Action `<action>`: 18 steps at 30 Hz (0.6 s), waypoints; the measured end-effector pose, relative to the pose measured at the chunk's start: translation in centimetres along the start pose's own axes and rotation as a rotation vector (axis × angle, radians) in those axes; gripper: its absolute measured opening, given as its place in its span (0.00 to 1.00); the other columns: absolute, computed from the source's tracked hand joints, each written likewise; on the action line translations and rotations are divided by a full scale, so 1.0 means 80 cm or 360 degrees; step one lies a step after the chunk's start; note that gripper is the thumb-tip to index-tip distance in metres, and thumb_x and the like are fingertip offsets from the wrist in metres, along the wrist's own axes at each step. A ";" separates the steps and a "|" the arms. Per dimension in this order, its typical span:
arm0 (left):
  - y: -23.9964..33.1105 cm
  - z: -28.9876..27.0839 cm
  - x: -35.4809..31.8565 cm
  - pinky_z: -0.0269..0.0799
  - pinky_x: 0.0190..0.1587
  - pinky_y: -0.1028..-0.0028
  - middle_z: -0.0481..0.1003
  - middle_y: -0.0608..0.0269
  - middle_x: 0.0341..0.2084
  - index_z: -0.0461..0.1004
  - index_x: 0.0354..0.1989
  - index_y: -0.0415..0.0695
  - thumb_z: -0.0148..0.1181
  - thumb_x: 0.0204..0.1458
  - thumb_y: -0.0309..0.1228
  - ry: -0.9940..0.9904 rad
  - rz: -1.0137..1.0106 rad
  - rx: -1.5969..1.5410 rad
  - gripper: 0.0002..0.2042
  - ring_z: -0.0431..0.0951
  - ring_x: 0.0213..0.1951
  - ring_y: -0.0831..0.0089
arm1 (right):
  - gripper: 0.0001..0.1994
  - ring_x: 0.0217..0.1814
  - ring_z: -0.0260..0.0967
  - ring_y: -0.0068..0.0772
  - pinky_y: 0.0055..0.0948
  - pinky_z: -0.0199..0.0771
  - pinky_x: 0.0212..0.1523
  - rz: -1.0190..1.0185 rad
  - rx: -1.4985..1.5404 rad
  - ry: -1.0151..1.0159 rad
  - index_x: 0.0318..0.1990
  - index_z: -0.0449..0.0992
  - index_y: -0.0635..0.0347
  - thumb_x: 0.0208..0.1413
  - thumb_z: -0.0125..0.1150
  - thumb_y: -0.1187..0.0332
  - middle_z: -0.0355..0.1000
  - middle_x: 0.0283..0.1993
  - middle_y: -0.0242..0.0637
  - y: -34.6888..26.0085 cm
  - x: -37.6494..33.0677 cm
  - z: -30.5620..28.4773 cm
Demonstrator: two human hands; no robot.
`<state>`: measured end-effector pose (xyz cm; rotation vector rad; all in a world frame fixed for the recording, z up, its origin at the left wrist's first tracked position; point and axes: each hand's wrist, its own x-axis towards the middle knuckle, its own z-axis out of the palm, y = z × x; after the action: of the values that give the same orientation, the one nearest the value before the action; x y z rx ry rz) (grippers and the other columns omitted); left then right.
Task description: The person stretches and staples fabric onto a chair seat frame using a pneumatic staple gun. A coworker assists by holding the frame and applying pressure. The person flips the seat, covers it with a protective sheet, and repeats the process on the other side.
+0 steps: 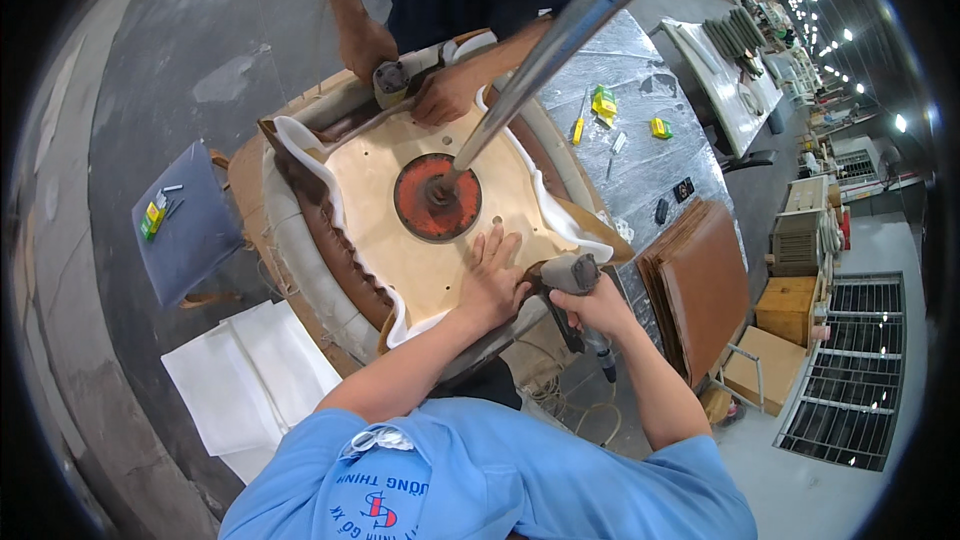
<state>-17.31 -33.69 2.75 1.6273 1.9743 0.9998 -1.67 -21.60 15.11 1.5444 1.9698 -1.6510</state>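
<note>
My left hand (490,278) lies open on a pale plywood panel (400,280), its fingers stretched toward the middle. In my right hand (602,308) is a grey pneumatic staple gun (570,274), its nose at the panel's near right edge. White padding (330,185) and brown leather (345,250) rise around the panel inside a padded frame (292,230). A red round plate (410,190) on a slanting metal rod (560,45) presses on the panel's middle. Across from me, a co-worker's hand (368,46) grips another staple gun (390,78), and their other hand (445,95) rests at the far edge.
A plastic-covered table (650,70) at the right bears small yellow-green boxes (603,105) and a stack of brown leather panels (700,290). On the left stand a blue-grey stool (188,230) and white sheets (250,375). An air hose (600,420) hangs below my right hand.
</note>
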 end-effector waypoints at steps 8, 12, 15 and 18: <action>0.000 0.009 0.003 0.37 0.80 0.49 0.66 0.52 0.70 0.85 0.29 0.45 0.70 0.52 0.34 0.0179 -0.0033 -0.0011 0.06 0.52 0.79 0.46 | 0.16 0.22 0.70 0.20 0.27 0.72 0.23 0.0117 -0.0180 -0.0046 0.49 0.81 0.64 0.58 0.76 0.66 0.78 0.31 0.31 -0.009 0.004 0.006; 0.001 0.010 0.004 0.37 0.80 0.49 0.67 0.53 0.69 0.85 0.28 0.44 0.70 0.52 0.33 0.0100 -0.0106 -0.0093 0.06 0.52 0.79 0.46 | 0.17 0.20 0.71 0.22 0.28 0.72 0.22 0.0045 -0.0271 -0.0027 0.50 0.80 0.64 0.58 0.76 0.66 0.78 0.29 0.32 -0.022 0.008 0.012; 0.001 0.006 0.005 0.37 0.80 0.48 0.65 0.53 0.70 0.85 0.29 0.43 0.70 0.52 0.34 0.0068 -0.0095 -0.0058 0.08 0.50 0.79 0.45 | 0.16 0.20 0.71 0.22 0.28 0.72 0.21 0.0033 -0.0309 0.0038 0.49 0.80 0.65 0.59 0.75 0.66 0.77 0.28 0.32 -0.031 0.005 0.019; 0.001 -0.002 0.002 0.38 0.79 0.47 0.61 0.52 0.73 0.85 0.31 0.41 0.72 0.52 0.38 -0.0022 -0.0031 0.0029 0.11 0.48 0.80 0.43 | 0.13 0.20 0.70 0.22 0.28 0.70 0.21 -0.0013 -0.0307 0.0062 0.46 0.80 0.66 0.60 0.74 0.68 0.75 0.27 0.31 -0.031 0.002 0.019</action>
<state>-17.42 -33.54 2.90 1.6170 1.9921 0.9634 -4.35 -22.42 16.04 1.5099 2.0875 -1.3954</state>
